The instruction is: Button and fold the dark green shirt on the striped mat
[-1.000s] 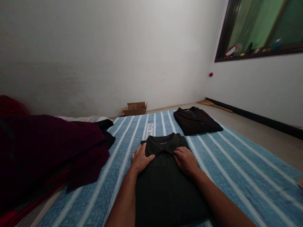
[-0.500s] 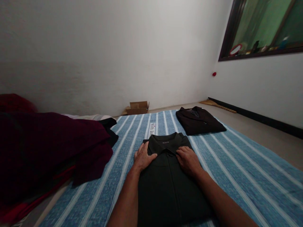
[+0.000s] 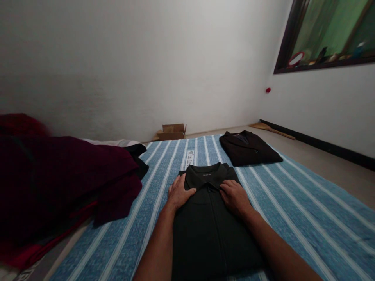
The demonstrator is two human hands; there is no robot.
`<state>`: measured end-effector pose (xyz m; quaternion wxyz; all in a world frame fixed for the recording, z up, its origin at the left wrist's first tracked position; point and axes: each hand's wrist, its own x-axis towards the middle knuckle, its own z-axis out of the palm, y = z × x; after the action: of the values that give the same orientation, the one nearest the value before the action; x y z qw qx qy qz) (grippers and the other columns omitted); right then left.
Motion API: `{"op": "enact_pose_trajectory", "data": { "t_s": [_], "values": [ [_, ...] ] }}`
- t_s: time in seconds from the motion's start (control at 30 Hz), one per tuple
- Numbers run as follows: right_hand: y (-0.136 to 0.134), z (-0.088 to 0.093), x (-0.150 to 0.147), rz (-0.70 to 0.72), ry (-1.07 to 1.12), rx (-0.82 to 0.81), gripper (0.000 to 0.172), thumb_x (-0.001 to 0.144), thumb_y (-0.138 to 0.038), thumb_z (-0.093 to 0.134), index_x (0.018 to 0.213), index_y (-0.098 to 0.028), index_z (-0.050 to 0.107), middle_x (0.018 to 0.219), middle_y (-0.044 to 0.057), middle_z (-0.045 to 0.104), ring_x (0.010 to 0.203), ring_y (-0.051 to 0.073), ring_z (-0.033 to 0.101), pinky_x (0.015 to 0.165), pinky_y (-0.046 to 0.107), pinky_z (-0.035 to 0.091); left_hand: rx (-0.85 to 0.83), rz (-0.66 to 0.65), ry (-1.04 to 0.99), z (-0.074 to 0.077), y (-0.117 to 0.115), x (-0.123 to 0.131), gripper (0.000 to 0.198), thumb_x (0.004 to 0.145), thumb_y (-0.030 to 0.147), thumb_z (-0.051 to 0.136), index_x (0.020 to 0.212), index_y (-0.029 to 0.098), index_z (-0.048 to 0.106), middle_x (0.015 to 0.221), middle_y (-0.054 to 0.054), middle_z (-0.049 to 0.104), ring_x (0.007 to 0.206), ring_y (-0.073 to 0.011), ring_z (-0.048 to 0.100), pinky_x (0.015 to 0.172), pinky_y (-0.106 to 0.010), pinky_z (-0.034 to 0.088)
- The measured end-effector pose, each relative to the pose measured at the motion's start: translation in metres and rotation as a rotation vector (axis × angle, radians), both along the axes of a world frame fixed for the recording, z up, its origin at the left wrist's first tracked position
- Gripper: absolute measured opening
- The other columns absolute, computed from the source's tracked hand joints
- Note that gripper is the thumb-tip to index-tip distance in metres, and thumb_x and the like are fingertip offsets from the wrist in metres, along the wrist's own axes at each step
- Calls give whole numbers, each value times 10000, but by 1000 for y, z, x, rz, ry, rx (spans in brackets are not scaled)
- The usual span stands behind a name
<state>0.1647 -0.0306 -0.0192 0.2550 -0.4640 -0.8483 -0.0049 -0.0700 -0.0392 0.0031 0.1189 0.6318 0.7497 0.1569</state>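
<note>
A dark green collared jacket (image 3: 199, 234) with a zip down its front lies folded on the blue-and-white striped bed sheet (image 3: 158, 191), collar pointing away from me. My left hand (image 3: 179, 192) rests on its left shoulder beside the collar, fingers stretched forward and thumb apart on the cloth. On the other side, my right hand (image 3: 234, 196) has its fingers bent together at the right collar tip and seems to pinch it. Beyond, to the right, a folded dark brown jacket (image 3: 249, 150) with a button lies on the sheet.
A heap of maroon clothes (image 3: 73, 175) lies on the bed at left, with black and red cloth among it. An open cardboard box (image 3: 172, 132) stands on the floor by the wall. A dark-framed window (image 3: 283, 50) is at upper right.
The view has shifted slightly, so everything sits a little further right and higher. Both hands keep their places on the green jacket's collar and shoulder.
</note>
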Motion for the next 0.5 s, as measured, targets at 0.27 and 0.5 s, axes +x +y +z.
{"op": "enact_pose_trajectory", "data": {
  "t_s": [0.27,0.5],
  "values": [
    [-1,1,1,6,9,10,159,863,-192,491,886,-201,648,973,64,623,944,196,529,837,302,412,-4,4,-27,0,-1,1,759,739,420,548,1387,136,274,1455,-151,306,1368,-262,193,1086,-436,191],
    [-2,2,1,-2,-3,13,150,857,-198,503,887,-202,650,985,67,626,942,201,534,834,306,416,6,9,-51,0,-2,1,731,730,406,562,1375,181,303,1452,-124,324,1364,-269,205,1081,-439,204]
  ]
}}
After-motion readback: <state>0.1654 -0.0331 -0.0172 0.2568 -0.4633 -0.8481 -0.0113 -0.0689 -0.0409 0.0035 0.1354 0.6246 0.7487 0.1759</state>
